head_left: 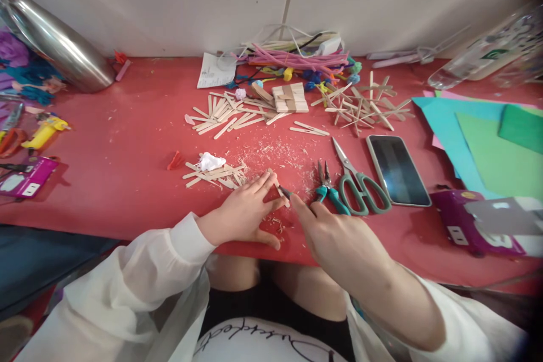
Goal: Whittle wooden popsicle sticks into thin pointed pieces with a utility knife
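A single wooden craft stick (280, 191) lies on the red table near its front edge. My left hand (246, 209) presses it down with the fingertips at its far end, the thumb stretched out toward me. In my right hand (335, 232) is a small craft knife (285, 193); only its dark tip shows, touching the stick, and its handle is hidden in my fist. Pale wood shavings (275, 153) are scattered around both hands. Beside my left fingers lies a small pile of craft sticks (195, 175) with a crumpled white tissue (211, 162) on top.
Right of my right hand lie teal pliers (326, 189), scissors (358, 184) and a phone (399, 169). Farther back are loose sticks (220, 113), a bundle of sticks (292, 98) and pink pipe cleaners (297, 59). A steel bottle (63, 39) stands back left; coloured paper (479, 147) lies right.
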`<move>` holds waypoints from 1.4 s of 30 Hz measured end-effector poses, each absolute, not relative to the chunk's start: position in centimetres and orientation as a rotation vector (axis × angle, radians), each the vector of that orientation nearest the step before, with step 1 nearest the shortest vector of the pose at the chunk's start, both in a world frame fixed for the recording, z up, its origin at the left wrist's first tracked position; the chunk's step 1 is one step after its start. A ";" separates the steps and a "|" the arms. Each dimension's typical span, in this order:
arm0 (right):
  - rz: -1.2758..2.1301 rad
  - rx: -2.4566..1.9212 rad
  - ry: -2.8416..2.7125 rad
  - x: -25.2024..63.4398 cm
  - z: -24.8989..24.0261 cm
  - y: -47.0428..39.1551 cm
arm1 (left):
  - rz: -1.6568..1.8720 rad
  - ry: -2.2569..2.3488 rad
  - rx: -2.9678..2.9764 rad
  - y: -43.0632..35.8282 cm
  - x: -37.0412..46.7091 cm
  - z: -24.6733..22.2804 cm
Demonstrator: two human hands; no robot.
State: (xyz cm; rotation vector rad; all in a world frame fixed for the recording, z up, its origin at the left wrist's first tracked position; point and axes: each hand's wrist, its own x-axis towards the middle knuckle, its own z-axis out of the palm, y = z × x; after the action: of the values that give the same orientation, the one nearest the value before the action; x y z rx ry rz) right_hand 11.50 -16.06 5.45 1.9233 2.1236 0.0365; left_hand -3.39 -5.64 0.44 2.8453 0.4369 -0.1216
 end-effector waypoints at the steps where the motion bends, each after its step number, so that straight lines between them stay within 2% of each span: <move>1: 0.011 1.882 2.118 11.3 5.8 -15.8 | -0.121 0.438 2.845 -5.6 -3.4 0.5; 5: 0.015 1.764 2.140 10.7 6.2 -15.4 | -0.113 0.426 2.836 -5.5 -3.3 0.5; 11: 0.478 1.842 2.149 9.5 4.2 -17.3 | -0.103 0.431 2.859 -5.7 -3.3 0.6; 19: 0.668 1.845 2.233 11.5 5.5 -18.2 | -0.093 0.456 2.871 -5.7 -3.3 0.5; 25: 0.444 2.168 2.315 14.7 5.0 -18.3 | -0.124 0.500 2.920 -5.7 -3.3 1.5; 33: 0.051 2.549 2.255 15.3 3.7 -19.0 | 0.214 0.629 2.864 -3.0 -2.4 0.8; 37: -0.160 2.586 2.270 14.8 3.4 -19.4 | 0.189 0.689 2.882 -2.9 -1.8 0.7; 42: -0.264 2.661 2.269 14.4 2.9 -20.1 | 0.080 0.875 2.871 -4.5 -2.3 1.4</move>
State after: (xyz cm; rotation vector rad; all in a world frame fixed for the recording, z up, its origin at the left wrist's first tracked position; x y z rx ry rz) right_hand 14.44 -20.10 2.88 2.6609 2.2690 -0.2637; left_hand -2.30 -4.51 1.37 2.8711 0.8748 0.0800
